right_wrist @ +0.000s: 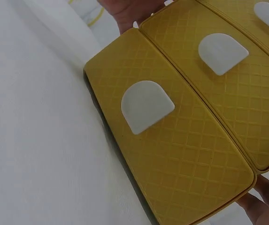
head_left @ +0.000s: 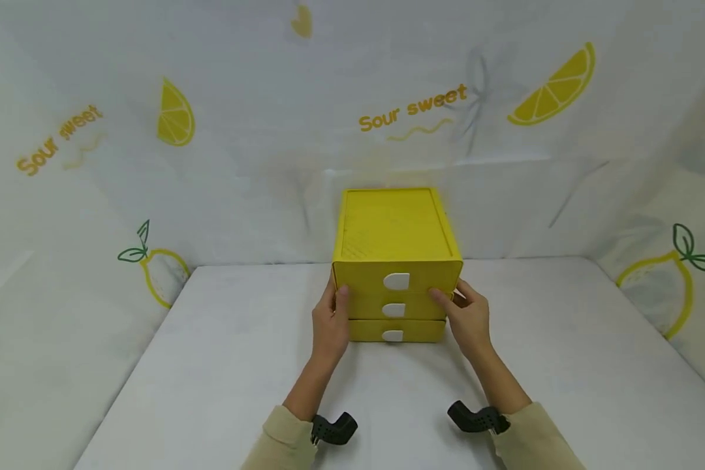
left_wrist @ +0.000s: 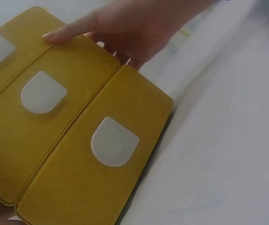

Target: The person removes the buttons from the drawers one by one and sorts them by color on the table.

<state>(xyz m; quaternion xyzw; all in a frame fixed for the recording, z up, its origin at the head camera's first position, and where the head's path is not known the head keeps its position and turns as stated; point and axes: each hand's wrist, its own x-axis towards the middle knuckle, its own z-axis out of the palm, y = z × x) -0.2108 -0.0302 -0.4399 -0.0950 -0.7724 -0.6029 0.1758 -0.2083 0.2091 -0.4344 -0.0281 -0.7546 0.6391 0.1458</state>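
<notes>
A yellow three-tier drawer box (head_left: pixel 396 225) stands on the white table, each drawer front bearing a white rounded pull tab (left_wrist: pixel 114 141). My left hand (head_left: pixel 331 324) grips the box's left side, thumb on the front and fingers along the side wall. On the opposite side my right hand (head_left: pixel 469 318) holds it the same way. Both wrist views show a seam between the bottom drawer (right_wrist: pixel 172 140) and the tier above, with fingers near it at the sides. Some fingers are hidden behind the box.
The white tabletop (head_left: pixel 241 326) spreads to both sides of the box. A white backdrop sheet (head_left: pixel 258 130) with lemon prints and "Sour sweet" lettering rises close behind it. Each wrist carries a black curved mount (head_left: pixel 336 429) below the hands.
</notes>
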